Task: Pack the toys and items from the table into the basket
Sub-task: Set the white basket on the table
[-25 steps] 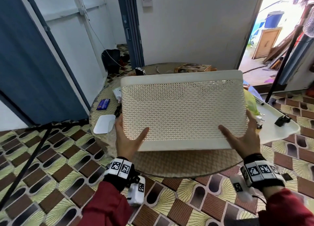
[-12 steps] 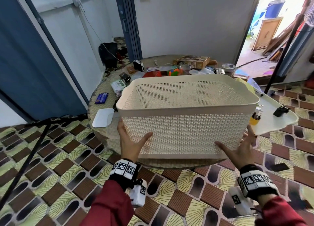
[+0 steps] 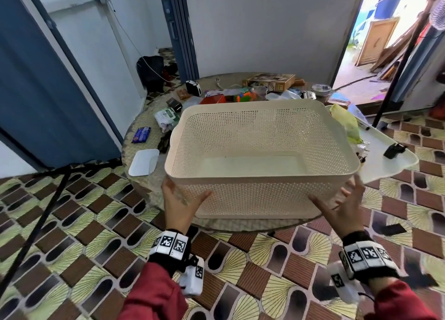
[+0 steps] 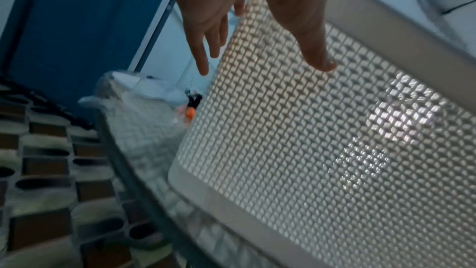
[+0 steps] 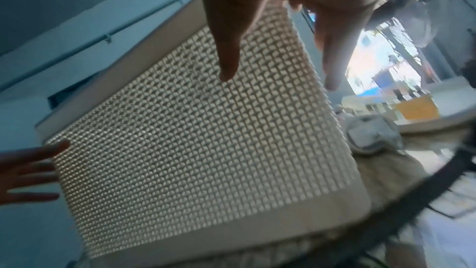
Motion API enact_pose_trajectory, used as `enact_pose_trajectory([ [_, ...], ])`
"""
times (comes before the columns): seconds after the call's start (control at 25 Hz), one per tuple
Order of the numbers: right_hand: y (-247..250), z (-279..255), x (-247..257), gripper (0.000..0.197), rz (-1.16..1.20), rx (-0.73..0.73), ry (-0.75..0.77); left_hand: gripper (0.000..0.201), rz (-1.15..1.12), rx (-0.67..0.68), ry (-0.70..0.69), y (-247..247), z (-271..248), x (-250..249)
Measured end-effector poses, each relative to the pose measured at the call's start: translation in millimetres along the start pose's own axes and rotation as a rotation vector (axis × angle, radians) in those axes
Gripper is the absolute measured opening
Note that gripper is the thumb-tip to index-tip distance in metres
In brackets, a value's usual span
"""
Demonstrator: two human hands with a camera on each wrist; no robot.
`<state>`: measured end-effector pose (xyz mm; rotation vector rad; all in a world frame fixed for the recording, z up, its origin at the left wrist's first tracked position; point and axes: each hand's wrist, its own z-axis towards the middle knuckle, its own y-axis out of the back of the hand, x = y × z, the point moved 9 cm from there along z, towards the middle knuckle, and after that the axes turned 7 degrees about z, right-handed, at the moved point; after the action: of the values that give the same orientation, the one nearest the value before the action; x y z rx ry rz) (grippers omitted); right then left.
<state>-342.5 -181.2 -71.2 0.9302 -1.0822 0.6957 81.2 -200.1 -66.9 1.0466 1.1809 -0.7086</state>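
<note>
Basket [image 3: 260,194] looks light, stiff plastic, best grabbed by its rim; left hand [image 3: 179,203] and right hand [image 3: 342,205] rest open-fingered against its front wall.

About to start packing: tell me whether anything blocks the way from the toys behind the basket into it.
Nothing visible does. The basket sits upright, open-topped and empty on the table; the colourful toy lies just behind its far rim. Both hands, left hand and right hand, are at its near wall.

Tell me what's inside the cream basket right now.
Nothing is visible inside the basket: its pale floor shows bare in the head view. The near wall covers a strip of floor along the front, so that strip cannot be checked. The toys sit on the table behind it.
</note>
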Motion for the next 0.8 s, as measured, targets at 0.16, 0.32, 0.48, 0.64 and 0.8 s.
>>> enact_pose_trajectory([
  [0.16,7,21,26,0.129,0.110,-0.074,0.033,0.126,-0.066,-0.056,-0.127,19,16,-30],
  [0.32,8,36,23,0.137,0.174,-0.097,-0.035,0.133,-0.018,-0.088,-0.123,13,19,-33],
  [0.48,9,56,28,0.128,0.209,-0.081,-0.048,0.127,-0.019,-0.106,-0.125,4,22,-34],
  [0.64,8,76,36,0.105,0.168,-0.080,-0.034,0.118,-0.030,-0.118,-0.122,-7,26,-40],
  [0.8,7,92,39,0.102,0.130,-0.068,-0.032,0.116,-0.053,-0.137,-0.115,-18,29,-44],
])
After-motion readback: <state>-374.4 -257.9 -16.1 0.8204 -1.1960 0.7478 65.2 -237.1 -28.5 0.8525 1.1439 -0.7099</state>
